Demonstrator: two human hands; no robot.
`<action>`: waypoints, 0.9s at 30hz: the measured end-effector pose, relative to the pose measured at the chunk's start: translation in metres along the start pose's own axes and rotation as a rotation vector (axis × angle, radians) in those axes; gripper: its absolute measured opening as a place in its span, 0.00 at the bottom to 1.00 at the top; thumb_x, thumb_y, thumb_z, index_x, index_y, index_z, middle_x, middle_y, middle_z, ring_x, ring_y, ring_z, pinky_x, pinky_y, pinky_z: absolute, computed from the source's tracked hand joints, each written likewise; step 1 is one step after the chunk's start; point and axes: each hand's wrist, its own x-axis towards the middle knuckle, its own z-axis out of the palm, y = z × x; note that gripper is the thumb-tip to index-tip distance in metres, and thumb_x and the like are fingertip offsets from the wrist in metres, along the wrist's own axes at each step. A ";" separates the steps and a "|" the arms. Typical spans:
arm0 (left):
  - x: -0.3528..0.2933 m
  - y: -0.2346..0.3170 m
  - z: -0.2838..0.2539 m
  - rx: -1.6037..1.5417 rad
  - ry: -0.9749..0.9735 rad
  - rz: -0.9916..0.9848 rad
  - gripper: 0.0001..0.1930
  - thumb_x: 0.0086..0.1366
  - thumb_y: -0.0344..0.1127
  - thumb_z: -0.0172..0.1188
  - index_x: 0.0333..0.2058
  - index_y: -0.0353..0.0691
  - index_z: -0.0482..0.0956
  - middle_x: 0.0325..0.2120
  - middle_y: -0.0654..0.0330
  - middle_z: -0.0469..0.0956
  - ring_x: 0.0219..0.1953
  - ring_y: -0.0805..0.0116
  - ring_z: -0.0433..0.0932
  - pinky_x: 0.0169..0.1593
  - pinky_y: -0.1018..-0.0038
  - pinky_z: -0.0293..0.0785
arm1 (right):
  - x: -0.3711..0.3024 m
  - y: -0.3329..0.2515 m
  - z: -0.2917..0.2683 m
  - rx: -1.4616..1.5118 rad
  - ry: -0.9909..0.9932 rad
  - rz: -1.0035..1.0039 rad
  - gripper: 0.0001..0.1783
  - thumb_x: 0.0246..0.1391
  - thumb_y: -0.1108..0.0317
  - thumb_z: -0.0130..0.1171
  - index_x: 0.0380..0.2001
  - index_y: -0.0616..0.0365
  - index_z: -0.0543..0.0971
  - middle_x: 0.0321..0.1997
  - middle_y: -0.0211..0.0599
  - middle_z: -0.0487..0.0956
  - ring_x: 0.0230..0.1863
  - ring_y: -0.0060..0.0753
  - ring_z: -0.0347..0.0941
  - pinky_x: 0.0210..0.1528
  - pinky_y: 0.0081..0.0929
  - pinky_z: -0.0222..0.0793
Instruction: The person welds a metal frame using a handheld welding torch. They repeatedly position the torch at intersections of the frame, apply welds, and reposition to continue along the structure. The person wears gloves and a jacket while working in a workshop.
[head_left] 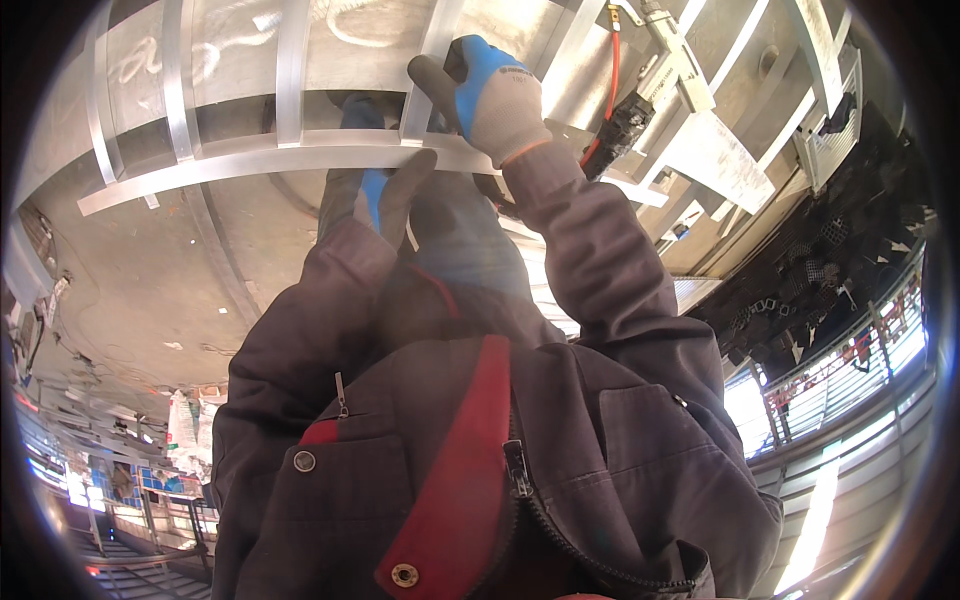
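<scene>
A silvery metal frame (240, 165) lies across the upper part of the view, with a long curved-looking rail and several flat crosspieces running away from it. My left hand (372, 195), in a grey and blue work glove, is closed round the long rail from the near side. Its thumb shows in front, and blue fingers appear in the gap beyond; the rail hides the rest. Farther right, my right hand (497, 95), gloved alike, is closed at a crosspiece (432, 60), its thumb lying over the metal. The undersides of its fingers are hidden.
To the right rests a pale tool (680, 60) with a black grip and a red hose (611, 70). A pale metal plate (715, 160) is below it. Dark mesh-like pieces (815, 270) lie at far right. White bags (190, 425) and railings stand at lower left.
</scene>
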 end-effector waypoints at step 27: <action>0.122 0.160 0.040 1.481 0.241 0.587 0.44 0.60 0.61 0.71 0.64 0.32 0.71 0.35 0.52 0.85 0.38 0.51 0.84 0.42 0.59 0.79 | -0.045 0.037 0.008 0.075 0.062 -0.207 0.14 0.62 0.56 0.60 0.45 0.49 0.85 0.43 0.42 0.86 0.45 0.50 0.82 0.50 0.43 0.77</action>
